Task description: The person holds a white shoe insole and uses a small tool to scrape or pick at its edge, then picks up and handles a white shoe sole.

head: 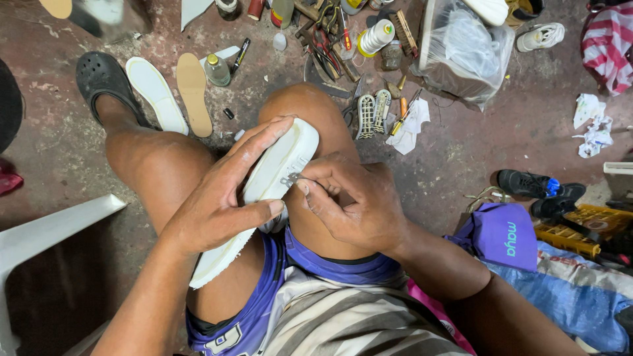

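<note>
The white shoe sole (273, 191) lies across the person's knees, between the two hands, its long axis running from the rounded toe end beyond the left fingertips down to the ragged-edged heel end under the left wrist. The left hand (221, 201) is clamped over it: fingers stretched along the top edge, thumb pressed against the near edge, palm across the middle. The right hand (353, 201) sits just to the right of the sole, closed in a pinch on a small grey metal tool (291, 178) (too small to tell whether it is a needle, awl or hook), whose tip touches the sole's side edge just beyond the left thumb. So the sole lies to the left of the right hand, and the tool points across the sole's length, not along it.

The sole looks like matte foam rubber, smooth on the face, with a rough edge toward the heel. Beyond both hands, on the stained concrete floor (461, 145), lie two flat insoles (171, 92), a black clog (99, 79), red-handled pliers (322, 46) and a thread spool (376, 36).
</note>
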